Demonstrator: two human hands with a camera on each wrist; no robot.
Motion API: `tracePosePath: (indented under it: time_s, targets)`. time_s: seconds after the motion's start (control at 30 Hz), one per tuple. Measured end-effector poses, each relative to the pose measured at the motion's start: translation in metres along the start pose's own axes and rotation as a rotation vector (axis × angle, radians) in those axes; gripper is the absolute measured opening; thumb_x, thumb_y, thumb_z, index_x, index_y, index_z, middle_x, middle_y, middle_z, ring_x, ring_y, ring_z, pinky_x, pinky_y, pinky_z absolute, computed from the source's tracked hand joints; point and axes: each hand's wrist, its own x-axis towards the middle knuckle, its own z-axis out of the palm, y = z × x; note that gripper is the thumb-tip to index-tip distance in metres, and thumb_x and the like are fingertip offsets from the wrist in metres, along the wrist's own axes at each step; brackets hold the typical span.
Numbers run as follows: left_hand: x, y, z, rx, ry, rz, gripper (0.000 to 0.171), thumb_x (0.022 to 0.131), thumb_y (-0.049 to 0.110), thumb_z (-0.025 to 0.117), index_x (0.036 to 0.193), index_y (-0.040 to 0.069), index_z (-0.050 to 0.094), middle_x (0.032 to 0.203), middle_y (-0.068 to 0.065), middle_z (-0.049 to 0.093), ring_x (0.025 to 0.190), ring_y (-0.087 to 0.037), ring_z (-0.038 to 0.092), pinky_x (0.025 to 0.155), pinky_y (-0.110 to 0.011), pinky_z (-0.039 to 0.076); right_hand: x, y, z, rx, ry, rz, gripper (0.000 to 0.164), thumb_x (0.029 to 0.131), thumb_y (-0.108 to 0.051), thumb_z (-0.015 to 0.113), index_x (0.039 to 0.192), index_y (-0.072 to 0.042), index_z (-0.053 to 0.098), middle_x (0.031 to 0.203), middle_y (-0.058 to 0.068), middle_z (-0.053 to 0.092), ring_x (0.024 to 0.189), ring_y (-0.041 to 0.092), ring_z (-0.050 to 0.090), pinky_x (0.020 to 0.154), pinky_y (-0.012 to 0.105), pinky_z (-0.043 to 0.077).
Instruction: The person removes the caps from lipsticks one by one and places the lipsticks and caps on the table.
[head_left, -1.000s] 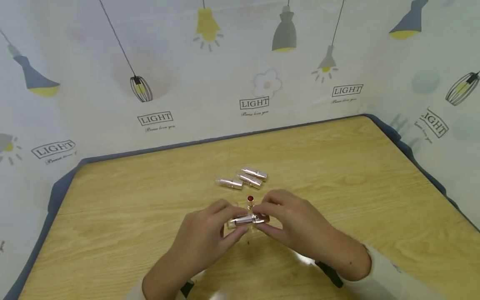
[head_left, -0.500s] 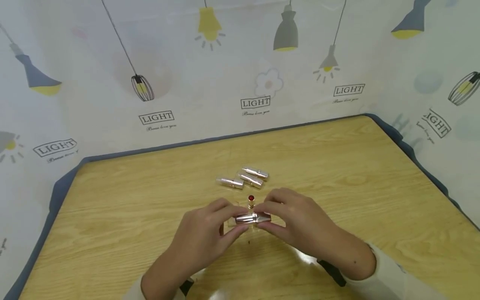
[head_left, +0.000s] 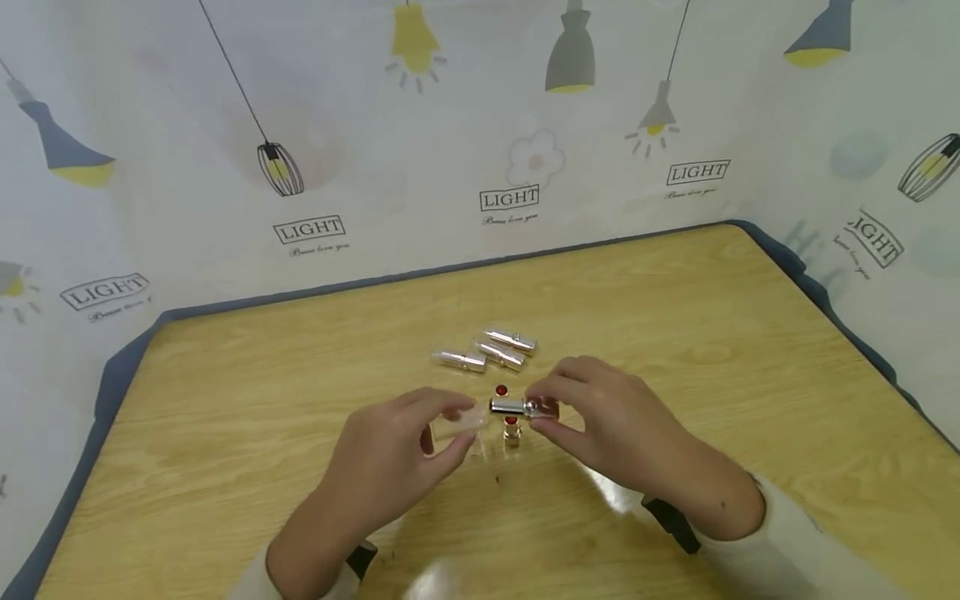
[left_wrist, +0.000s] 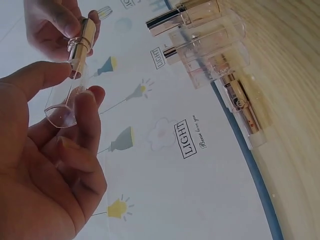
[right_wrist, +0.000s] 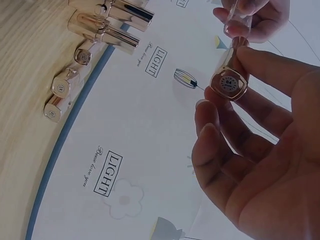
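Note:
My left hand (head_left: pixel 397 442) pinches a clear lipstick cap (left_wrist: pixel 64 107) between thumb and fingers. Opposite it, my right hand (head_left: pixel 611 417) grips the base of a silvery-pink lipstick tube (head_left: pixel 513 407), held level with its slim end facing the cap. A label shows on the tube's flat bottom in the right wrist view. Cap and tube lie in line, almost meeting; whether they touch I cannot tell. Just beneath and behind them, two capped lipsticks stand upright with red ends showing, one nearer lipstick (head_left: pixel 512 433) and one farther lipstick (head_left: pixel 502 390), partly hidden.
Beyond the hands, three lipsticks (head_left: pixel 459 360) in clear caps lie on the wood-grain table (head_left: pixel 300 375), two of them side by side. A lamp-patterned sheet (head_left: pixel 420 167) rises behind the table's blue edge (head_left: pixel 337 287).
The clear cap has slid off the tube's slim end as my hands drew apart. Both hands have shifted slightly away from me, and the nearer upright lipstick has come into sight.

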Motion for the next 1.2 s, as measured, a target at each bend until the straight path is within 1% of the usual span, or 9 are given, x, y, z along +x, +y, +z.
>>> tracePosePath:
  time_s: [0.13,0.3,0.43,0.53,0.63,0.8,0.93,1.1,1.2]
  targets:
    - [0.001,0.002,0.000,0.000,-0.042,-0.018,0.025,0.082,0.027,0.079,0.105,0.019,0.072,0.091,0.010,0.076,0.057,0.007,0.053,0.049,-0.011,0.039,-0.001,0.001,0.000,0.003,-0.025,0.025,0.017,0.086,-0.025,0.080,0.100,-0.018,0.073,0.088,-0.009,0.064,0.082,0.005,0.059,0.069,0.027,0.052]
    - [0.000,0.002,0.003,0.010,-0.095,-0.077,0.022,0.085,0.029,0.075,0.103,0.020,0.065,0.093,0.008,0.078,0.060,0.003,0.062,0.049,-0.012,0.040,0.000,0.004,0.001,0.010,-0.048,0.048,0.017,0.086,-0.025,0.080,0.100,-0.017,0.074,0.087,-0.009,0.065,0.080,0.004,0.059,0.067,0.025,0.052]
    - [0.001,0.003,0.003,0.011,-0.152,-0.129,0.022,0.086,0.030,0.071,0.102,0.020,0.060,0.098,0.006,0.077,0.068,-0.004,0.069,0.049,-0.016,0.041,0.002,0.006,0.000,0.046,-0.066,0.073,0.018,0.088,-0.025,0.078,0.102,-0.016,0.074,0.089,-0.008,0.066,0.078,0.003,0.059,0.066,0.023,0.052]
    - [-0.002,0.004,0.004,-0.012,-0.190,-0.187,0.022,0.087,0.031,0.072,0.104,0.022,0.062,0.102,0.010,0.073,0.072,-0.003,0.065,0.051,-0.017,0.042,0.001,0.008,0.002,0.088,-0.083,0.090,0.018,0.089,-0.025,0.077,0.104,-0.016,0.074,0.090,-0.008,0.066,0.079,0.002,0.059,0.067,0.022,0.052]
    - [-0.009,0.003,0.007,-0.026,-0.209,-0.227,0.021,0.087,0.032,0.074,0.104,0.025,0.065,0.097,0.010,0.066,0.066,0.001,0.054,0.052,-0.018,0.041,0.002,0.011,0.006,0.106,-0.082,0.100,0.017,0.090,-0.025,0.076,0.104,-0.016,0.074,0.090,-0.009,0.066,0.079,0.002,0.059,0.068,0.022,0.052]
    - [-0.020,0.000,0.018,0.011,-0.280,-0.229,0.025,0.085,0.032,0.077,0.106,0.024,0.066,0.089,0.011,0.066,0.051,0.003,0.039,0.046,-0.020,0.035,0.004,0.014,0.008,0.081,-0.071,0.101,0.017,0.090,-0.026,0.076,0.103,-0.016,0.074,0.089,-0.009,0.065,0.077,0.004,0.058,0.067,0.023,0.050]
    - [-0.022,0.000,0.027,0.049,-0.335,-0.211,0.026,0.085,0.033,0.077,0.107,0.024,0.067,0.089,0.014,0.069,0.047,0.002,0.036,0.044,-0.020,0.033,0.003,0.014,0.007,0.067,-0.069,0.088,0.016,0.090,-0.027,0.076,0.102,-0.016,0.074,0.089,-0.009,0.065,0.078,0.003,0.059,0.067,0.023,0.051]
    - [-0.020,0.000,0.034,0.059,-0.361,-0.194,0.025,0.086,0.033,0.076,0.108,0.024,0.068,0.091,0.012,0.073,0.050,0.001,0.042,0.047,-0.020,0.036,0.004,0.012,0.004,0.078,-0.080,0.090,0.017,0.090,-0.026,0.076,0.103,-0.016,0.074,0.092,-0.008,0.067,0.080,0.003,0.061,0.069,0.023,0.052]
    - [-0.019,0.001,0.035,0.059,-0.373,-0.204,0.025,0.086,0.032,0.076,0.108,0.022,0.068,0.092,0.011,0.076,0.056,-0.002,0.053,0.050,-0.022,0.039,0.004,0.011,0.004,0.108,-0.104,0.099,0.018,0.090,-0.026,0.076,0.105,-0.016,0.074,0.095,-0.007,0.067,0.081,0.005,0.062,0.069,0.023,0.052]
